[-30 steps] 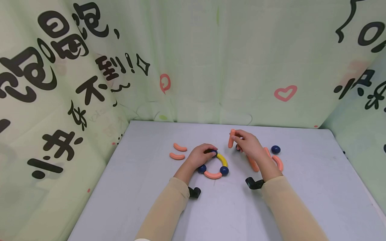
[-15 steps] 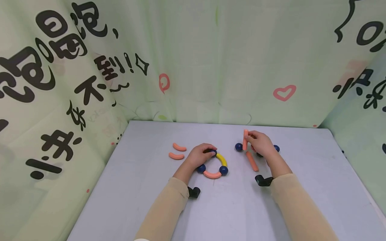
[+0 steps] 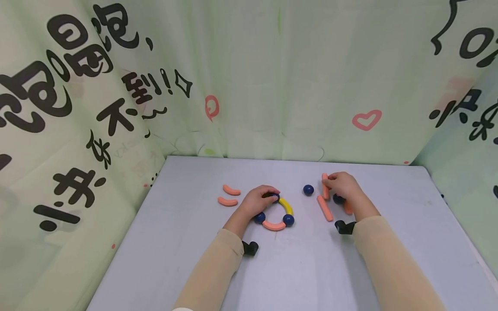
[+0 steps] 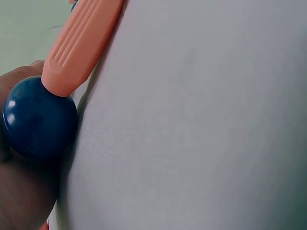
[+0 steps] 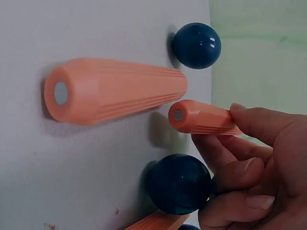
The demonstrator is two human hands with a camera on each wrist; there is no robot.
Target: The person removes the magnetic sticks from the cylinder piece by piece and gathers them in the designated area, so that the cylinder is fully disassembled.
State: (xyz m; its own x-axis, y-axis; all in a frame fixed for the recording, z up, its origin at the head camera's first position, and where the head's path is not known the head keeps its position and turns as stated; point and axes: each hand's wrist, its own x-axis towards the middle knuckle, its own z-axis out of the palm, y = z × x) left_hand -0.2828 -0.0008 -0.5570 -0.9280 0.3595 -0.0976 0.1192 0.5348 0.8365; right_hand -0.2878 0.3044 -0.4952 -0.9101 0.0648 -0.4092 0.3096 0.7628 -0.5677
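Observation:
My left hand (image 3: 258, 201) pinches a blue ball (image 3: 276, 197) at the top of a partial ring on the table. The ring also has a yellow curved rod (image 3: 287, 206), an orange curved rod (image 3: 274, 226) and two more blue balls, one at lower right (image 3: 288, 220) and one at lower left (image 3: 259, 217). My right hand (image 3: 344, 185) pinches an orange straight rod (image 5: 206, 118) between thumb and fingers, slightly above the table. Another straight rod (image 3: 324, 208) lies just in front of it. A dark blue ball (image 5: 180, 184) is under the curled lower fingers.
Two orange curved rods (image 3: 227, 201) lie left of the ring. One blue ball (image 3: 308, 190) sits between ring and right hand. Another orange piece (image 3: 348, 207) is partly hidden under the right wrist. A printed curtain (image 3: 249, 77) hangs behind the table (image 3: 295, 272).
My right hand has moved right with the straight rod and lowered it beside the other straight rod. The left hand and the ring have stayed in place.

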